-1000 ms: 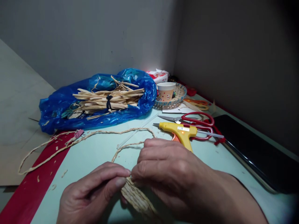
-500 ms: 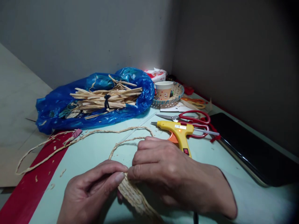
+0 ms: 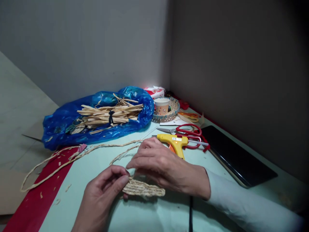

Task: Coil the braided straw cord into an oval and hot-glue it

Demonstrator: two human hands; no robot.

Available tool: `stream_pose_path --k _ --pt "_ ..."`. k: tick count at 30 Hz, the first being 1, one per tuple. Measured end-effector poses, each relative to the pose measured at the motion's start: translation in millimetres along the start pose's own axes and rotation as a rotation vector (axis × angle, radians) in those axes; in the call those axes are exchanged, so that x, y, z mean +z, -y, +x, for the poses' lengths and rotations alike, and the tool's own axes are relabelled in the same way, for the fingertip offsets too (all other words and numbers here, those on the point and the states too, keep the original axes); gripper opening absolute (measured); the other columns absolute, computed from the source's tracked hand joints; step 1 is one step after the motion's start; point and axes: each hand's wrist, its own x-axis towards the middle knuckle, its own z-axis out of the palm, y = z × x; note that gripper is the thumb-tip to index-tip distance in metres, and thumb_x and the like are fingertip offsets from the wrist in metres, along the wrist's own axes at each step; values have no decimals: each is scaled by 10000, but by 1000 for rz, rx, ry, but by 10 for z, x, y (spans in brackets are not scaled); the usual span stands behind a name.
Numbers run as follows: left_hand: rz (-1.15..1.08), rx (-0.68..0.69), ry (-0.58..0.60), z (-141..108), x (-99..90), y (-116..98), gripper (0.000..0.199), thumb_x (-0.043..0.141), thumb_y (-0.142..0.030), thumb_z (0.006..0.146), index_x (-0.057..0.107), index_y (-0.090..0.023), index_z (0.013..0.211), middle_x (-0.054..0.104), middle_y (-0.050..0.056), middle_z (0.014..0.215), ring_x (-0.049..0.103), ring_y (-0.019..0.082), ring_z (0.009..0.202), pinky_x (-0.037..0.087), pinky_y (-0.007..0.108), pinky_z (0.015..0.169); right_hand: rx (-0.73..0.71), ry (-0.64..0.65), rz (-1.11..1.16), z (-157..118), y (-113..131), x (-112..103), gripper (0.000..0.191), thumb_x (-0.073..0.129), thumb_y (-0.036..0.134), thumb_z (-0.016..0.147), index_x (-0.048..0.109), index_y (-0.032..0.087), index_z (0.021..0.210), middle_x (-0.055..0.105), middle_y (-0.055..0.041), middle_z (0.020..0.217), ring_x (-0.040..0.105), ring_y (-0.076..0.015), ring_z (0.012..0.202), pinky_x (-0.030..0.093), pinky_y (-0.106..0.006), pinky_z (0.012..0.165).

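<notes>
Two bare hands are working low over a pale green desk (image 3: 145,219). The left hand (image 3: 102,190) is pinching the near end of a flat, coiled straw strip (image 3: 144,189) between thumb and fingers, holding it just above the desk. The right hand (image 3: 164,164) is arching over that end, fingers bent; whether they are gripping the cord is unclear. A yellow glue gun (image 3: 177,143) is lying just beyond, beside red-handled scissors (image 3: 189,130).
</notes>
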Motion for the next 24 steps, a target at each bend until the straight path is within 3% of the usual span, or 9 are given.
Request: stream_pose_path --k 2,4,8,10,13,16,18,21,24 --pt "-51 12 -39 17 -6 6 233 832 -411 692 713 -212 713 642 -22 702 580 141 669 482 177 593 136 -137 73 2 23 12 223 593 192 979 673 132 1179 715 -78 1152 554 -205 1061 392 -342 971" --pt "-107 9 -92 35 -24 20 249 836 -416 686 708 -208 737 648 -24 729 574 138 682 477 177 613 292 -232 112 3 44 15 216 586 252 990 677 129 1141 719 -93 1142 592 -211 1053 411 -341 954" --pt "-156 26 -137 44 -59 54 266 817 -436 707 706 -208 786 664 -9 759 594 166 727 484 206 646 452 -90 164 11 98 43 266 616 427 959 697 175 936 734 -27 848 648 -182 752 458 -275 669" --pt "-125 47 -128 39 -69 71 266 807 -447 713 709 -206 770 660 -6 742 586 168 714 478 209 631 456 17 210 12 135 81 259 616 447 954 706 204 955 727 6 790 640 -156 693 443 -238 614" --pt "-101 53 -86 37 -70 92 244 796 -440 724 709 -213 745 656 -12 727 590 164 673 484 222 615 452 76 234 8 184 130 199 570 369 992 710 248 1064 738 25 828 635 -135 728 444 -218 673" --pt "-57 62 -59 37 -46 90 224 770 -441 747 716 -224 759 678 -23 713 604 149 565 488 247 590 468 54 229 -6 210 153 201 536 284 1005 696 255 1124 738 21 866 623 -132 749 439 -224 713" --pt "-17 84 -96 29 -18 79 200 745 -434 769 729 -236 788 654 -44 600 593 140 501 477 248 584 466 30 220 -24 215 167 211 511 274 1012 671 241 1145 733 8 898 625 -139 768 441 -235 729" --pt "-18 79 -145 17 20 69 177 734 -420 775 729 -246 808 596 -65 466 594 148 474 463 240 562 423 1 218 -57 213 199 193 481 278 1025 611 222 1157 720 -12 953 639 -148 826 451 -238 762" --pt "-67 39 -114 17 32 74 223 751 -453 751 728 -239 812 616 -54 451 615 168 465 473 248 519 371 -12 163 -82 198 237 154 467 268 1033 554 210 1147 691 -16 924 634 -145 809 451 -226 728"
